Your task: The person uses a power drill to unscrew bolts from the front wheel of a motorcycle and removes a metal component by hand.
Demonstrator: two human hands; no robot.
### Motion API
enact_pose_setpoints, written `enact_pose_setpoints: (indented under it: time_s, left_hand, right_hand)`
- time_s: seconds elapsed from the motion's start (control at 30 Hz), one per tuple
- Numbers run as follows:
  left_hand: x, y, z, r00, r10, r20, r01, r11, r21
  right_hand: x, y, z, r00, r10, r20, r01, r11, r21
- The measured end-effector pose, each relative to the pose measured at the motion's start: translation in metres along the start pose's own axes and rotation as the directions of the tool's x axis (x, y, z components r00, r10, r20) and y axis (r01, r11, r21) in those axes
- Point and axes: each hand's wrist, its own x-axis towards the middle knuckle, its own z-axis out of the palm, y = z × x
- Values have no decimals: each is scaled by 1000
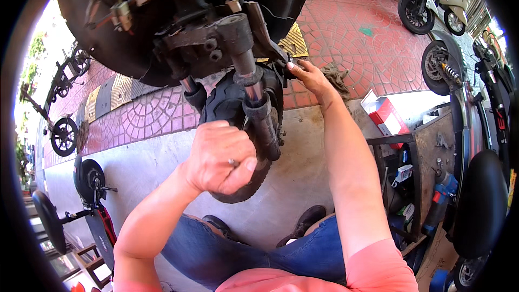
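Hands (221, 157); nearby fork leg (261, 124) aslant, downward

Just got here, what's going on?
A person sits or crouches at the front end of a two-wheeler, facing its front fork and knobby tyre. Their left hand is a closed fist around a thin metal rod, whose end shows beside the thumb. Their right hand is at the lower tip of a dark bracket beside the fork; its exact grip is unclear. A blue power tool lies off to the right.
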Motion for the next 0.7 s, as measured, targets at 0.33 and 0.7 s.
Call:
enact_pose_setpoints:
  time_s: [0.33,0.7]
  left_hand:
    - [-25,20,-19,783,-575,-237,425,773,-471]
    - [-22,19,-18,786,-601,-141,468,730,-498]
  right_hand:
    - [-134,-109,-37,988,87,125,3,808,-589]
    - [-171,-52,45,962,-33,273,161,872,-462]
